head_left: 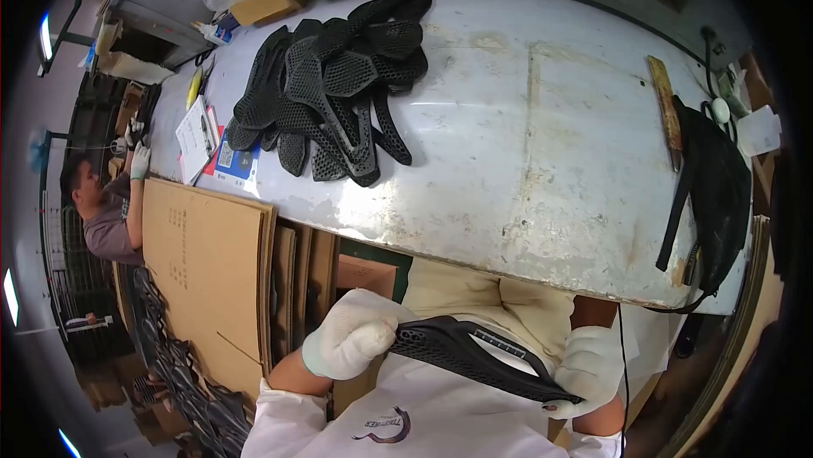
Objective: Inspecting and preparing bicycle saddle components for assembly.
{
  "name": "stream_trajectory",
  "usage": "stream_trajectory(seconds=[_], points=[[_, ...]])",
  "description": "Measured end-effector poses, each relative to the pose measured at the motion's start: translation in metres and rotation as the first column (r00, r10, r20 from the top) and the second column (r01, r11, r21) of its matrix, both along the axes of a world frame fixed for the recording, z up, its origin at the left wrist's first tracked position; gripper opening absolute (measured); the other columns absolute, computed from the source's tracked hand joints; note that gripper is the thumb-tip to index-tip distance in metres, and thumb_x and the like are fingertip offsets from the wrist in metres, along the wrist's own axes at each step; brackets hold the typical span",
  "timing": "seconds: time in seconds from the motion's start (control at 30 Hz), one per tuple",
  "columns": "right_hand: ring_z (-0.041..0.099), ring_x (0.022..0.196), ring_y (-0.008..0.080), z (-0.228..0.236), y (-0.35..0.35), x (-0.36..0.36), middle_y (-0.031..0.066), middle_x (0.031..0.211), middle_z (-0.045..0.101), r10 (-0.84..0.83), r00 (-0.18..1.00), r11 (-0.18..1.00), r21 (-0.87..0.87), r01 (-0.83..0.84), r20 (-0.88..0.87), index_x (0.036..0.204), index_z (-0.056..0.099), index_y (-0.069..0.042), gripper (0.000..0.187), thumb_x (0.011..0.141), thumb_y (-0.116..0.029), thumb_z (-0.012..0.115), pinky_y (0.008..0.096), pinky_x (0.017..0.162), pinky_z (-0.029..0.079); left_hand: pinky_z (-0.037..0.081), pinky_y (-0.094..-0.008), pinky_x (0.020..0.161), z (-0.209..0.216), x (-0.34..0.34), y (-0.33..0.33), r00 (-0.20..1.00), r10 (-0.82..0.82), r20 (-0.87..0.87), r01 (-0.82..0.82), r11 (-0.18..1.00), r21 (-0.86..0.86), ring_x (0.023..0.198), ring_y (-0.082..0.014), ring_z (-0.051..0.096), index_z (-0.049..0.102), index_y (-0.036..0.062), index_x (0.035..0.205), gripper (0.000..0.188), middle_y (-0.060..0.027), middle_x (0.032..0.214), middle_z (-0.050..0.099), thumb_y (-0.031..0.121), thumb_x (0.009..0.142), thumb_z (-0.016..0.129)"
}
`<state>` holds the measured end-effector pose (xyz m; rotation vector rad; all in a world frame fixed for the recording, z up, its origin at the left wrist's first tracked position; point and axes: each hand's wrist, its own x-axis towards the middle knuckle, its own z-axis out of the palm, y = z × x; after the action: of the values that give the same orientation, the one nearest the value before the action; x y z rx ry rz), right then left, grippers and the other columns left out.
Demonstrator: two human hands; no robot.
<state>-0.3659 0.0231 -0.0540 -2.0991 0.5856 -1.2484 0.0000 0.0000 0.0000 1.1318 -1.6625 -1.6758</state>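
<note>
A long, worn pale worktable point(474, 145) spreads out ahead, with a heap of black honeycomb parts point(339, 77) on its far left portion. On the near side, in front of the white shirt point(440, 416), both arms bend inward at belly height, and a curved black piece point(457, 355) spans between them, sloping down from left to right. The left hand point(347, 335), white-gloved and curled, grips its higher left end, while the gloved right hand point(589, 369), slightly lower, holds the right tip with fingers bent around it.
</note>
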Motion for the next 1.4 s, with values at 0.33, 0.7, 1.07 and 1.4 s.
stream_trajectory(seconds=[0.33,0.7,1.07,1.4], points=[[0.058,0.061,0.0246,0.028,-0.008,0.014,0.0064,0.072,0.056,-0.143,0.887,0.98,0.065,0.191,-0.439,0.102,0.071,-0.004,0.049,0.078,-0.044,0.084,0.0378,0.055,0.045,0.06,-0.0394,0.077,0.022,-0.024,-0.009,0.993,0.064,0.095,-0.052,0.99,-0.127,0.082,-0.0367,0.076,0.075,-0.0116,0.102,0.069,-0.0224,0.093,0.077,0.055,0.102,0.056],[0.06,0.055,0.0256,0.029,-0.004,0.02,0.0065,0.073,0.061,-0.079,0.841,0.966,0.167,0.197,-0.536,0.089,0.06,-0.009,0.044,0.095,-0.052,0.068,0.0382,0.049,0.046,0.062,-0.0374,0.066,0.013,-0.037,-0.015,0.989,-0.064,0.13,0.124,0.838,-0.531,0.074,-0.0338,0.077,0.077,-0.0042,0.092,0.068,-0.0179,0.085,0.077,0.058,0.103,0.053],[0.057,0.049,0.026,0.026,0.002,0.036,0.0069,0.067,0.053,-0.139,0.758,0.926,0.187,0.327,-0.637,0.094,0.061,-0.009,0.051,0.096,-0.06,0.063,0.0386,0.045,0.045,0.062,-0.0381,0.068,0.017,-0.051,-0.014,0.956,-0.067,0.286,0.216,0.819,-0.532,0.079,-0.0337,0.078,0.078,-0.0012,0.093,0.06,-0.0164,0.085,0.076,0.055,0.099,0.059],[0.053,0.05,0.0231,0.027,-0.004,0.045,0.0056,0.067,0.047,-0.382,0.706,0.874,0.015,0.485,-0.596,0.083,0.061,-0.011,0.066,0.081,-0.077,0.068,0.0375,0.047,0.042,0.062,-0.0387,0.069,0.015,-0.06,-0.027,0.956,-0.095,0.278,0.253,0.744,-0.619,0.082,-0.0343,0.078,0.079,0.0005,0.094,0.061,-0.0173,0.086,0.076,0.059,0.095,0.062]])
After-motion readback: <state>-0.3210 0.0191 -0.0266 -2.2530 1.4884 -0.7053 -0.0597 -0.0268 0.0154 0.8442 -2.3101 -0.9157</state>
